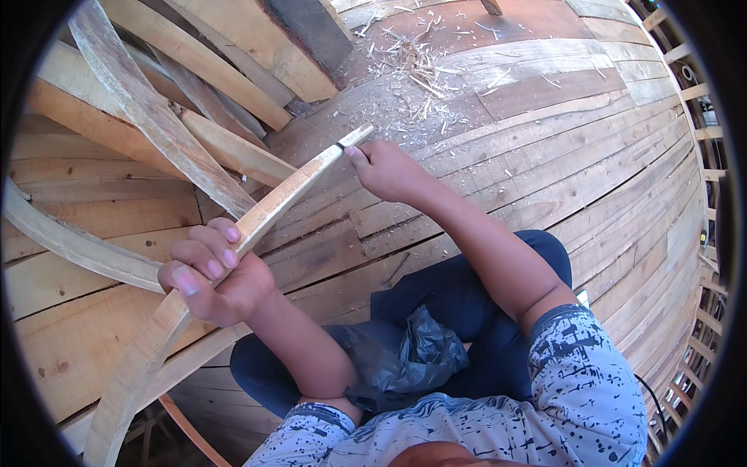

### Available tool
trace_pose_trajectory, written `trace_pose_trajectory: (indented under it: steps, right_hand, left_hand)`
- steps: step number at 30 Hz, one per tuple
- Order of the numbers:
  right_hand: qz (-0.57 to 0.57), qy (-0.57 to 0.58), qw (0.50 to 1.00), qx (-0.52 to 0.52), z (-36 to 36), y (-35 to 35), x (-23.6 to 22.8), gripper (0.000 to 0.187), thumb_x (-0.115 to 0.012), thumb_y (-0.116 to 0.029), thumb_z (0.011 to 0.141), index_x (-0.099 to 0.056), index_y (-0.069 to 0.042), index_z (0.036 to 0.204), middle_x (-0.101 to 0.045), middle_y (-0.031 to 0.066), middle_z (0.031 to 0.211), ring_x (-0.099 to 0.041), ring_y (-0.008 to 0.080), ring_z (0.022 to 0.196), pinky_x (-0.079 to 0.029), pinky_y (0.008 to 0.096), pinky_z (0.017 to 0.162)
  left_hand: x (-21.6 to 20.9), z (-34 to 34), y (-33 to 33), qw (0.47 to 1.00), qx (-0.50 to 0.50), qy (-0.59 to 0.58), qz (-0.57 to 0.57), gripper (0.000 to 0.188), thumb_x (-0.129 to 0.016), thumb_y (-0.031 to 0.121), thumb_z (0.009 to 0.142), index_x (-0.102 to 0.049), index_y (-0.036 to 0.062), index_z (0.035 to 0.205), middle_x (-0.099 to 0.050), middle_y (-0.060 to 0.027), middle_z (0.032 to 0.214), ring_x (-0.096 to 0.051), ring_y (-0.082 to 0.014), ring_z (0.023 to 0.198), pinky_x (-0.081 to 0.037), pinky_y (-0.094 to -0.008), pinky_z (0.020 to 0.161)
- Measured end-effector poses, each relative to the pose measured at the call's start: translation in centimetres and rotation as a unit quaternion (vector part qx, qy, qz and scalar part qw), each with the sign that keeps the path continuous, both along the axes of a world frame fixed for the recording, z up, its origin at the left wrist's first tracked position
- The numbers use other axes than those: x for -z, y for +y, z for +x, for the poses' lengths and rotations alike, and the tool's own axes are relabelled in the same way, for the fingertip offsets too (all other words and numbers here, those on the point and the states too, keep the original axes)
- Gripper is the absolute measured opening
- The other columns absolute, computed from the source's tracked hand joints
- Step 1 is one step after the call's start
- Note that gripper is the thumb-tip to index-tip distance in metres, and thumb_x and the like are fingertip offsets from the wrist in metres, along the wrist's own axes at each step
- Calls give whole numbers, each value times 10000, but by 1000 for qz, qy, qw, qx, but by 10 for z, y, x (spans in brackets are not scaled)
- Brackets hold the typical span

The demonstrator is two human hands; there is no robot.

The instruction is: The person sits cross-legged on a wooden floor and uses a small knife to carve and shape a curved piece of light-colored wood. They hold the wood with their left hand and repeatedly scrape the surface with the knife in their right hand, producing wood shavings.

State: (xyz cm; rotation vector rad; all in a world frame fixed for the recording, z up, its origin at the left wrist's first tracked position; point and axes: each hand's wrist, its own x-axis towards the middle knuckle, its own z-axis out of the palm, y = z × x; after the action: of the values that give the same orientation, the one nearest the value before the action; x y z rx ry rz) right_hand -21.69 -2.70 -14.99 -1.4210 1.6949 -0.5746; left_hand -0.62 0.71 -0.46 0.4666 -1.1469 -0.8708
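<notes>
A long, pale, curved wooden strip (288,194) runs slantwise from the lower left up toward the middle of the floor. My left hand (222,272) is wrapped round it partway along, fingers over the top. Close to its narrow far end, my right hand (381,170) is closed, with thumb and forefinger against the strip's edge. A thin dark piece (341,145) crosses the wood right at those fingertips; I cannot make out whether it is a blade or a band. The rest of what the right hand may hold is hidden by its fingers.
Wood shavings (420,74) lie scattered on the plank floor (537,194) ahead. Rough curved timbers (148,101) and boards lean at the left, close to the strip. A dark plastic bag (420,350) rests on my lap between crossed legs. Slatted framing (704,132) lines the far right.
</notes>
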Motion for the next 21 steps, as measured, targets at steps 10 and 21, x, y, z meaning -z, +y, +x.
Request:
trace_pose_trajectory:
  steps: [10,21]
  right_hand:
    - [91,-8,995,45,-23,-12,19,561,-408,-395,1026,-680,93,990,-679,323,988,-647,480,1008,-492,535,904]
    - [-45,-5,999,8,10,-3,9,536,-435,-401,1028,-686,58,905,-673,308,871,-654,483,889,-497,533,839]
  left_hand:
    - [8,10,-8,996,62,-32,-50,179,-586,265,984,-520,173,846,-474,21,723,-495,-127,643,-490,-375,713]
    - [12,49,-16,994,104,-4,-27,131,-615,227,930,-631,225,799,-492,63,674,-488,-101,628,-429,-316,702]
